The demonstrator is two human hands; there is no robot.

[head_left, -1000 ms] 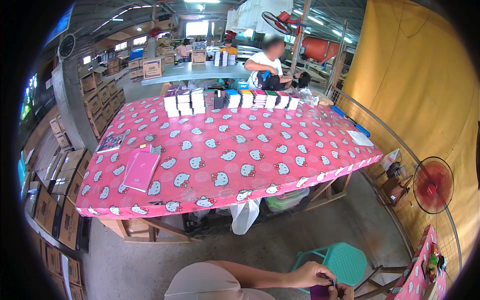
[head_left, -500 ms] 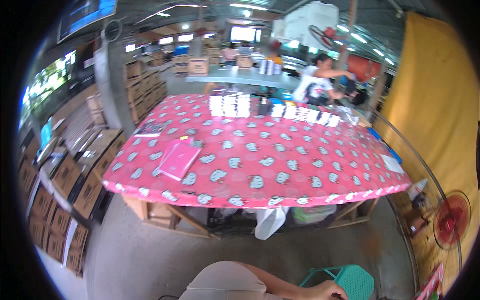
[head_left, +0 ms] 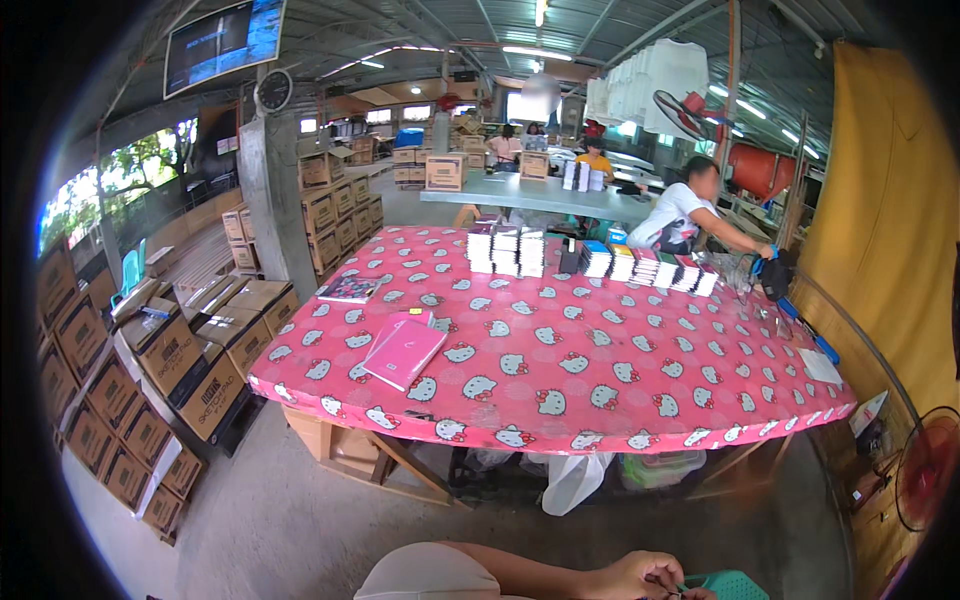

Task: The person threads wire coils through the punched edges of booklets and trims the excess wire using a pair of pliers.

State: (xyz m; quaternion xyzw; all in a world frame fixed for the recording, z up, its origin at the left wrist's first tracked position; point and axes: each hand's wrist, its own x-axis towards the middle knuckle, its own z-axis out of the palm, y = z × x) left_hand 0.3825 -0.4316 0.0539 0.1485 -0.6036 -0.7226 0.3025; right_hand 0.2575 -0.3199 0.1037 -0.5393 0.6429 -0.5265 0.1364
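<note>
My left hand point(head_left: 640, 576) is at the lower edge, its arm reaching across from a beige sleeve point(head_left: 428, 574). Its fingers are bent together in a pinch; what lies between them is too small to make out. Just beside them, fingertips that appear to be my right hand point(head_left: 697, 594) barely show, the rest cut off by the frame. A green plastic stool point(head_left: 732, 586) is right behind the hands. Beyond, on a table with a pink cat-print cover point(head_left: 540, 365), lie two pink notebooks point(head_left: 408, 355), one overlapping the other, and a dark patterned notebook point(head_left: 350, 288).
White-paged book stacks point(head_left: 505, 252) and a row of coloured notebooks point(head_left: 650, 268) line the table's far side. A co-worker point(head_left: 685, 212) leans there, reaching toward a dark bag point(head_left: 776, 272). Cardboard boxes point(head_left: 165, 350) are piled left. A red fan point(head_left: 928, 468) stands right.
My view has tilted up and shifted left, so the table appears lower and further right. My left hand shows more fully. The co-worker's raised arm has come down toward the dark bag.
</note>
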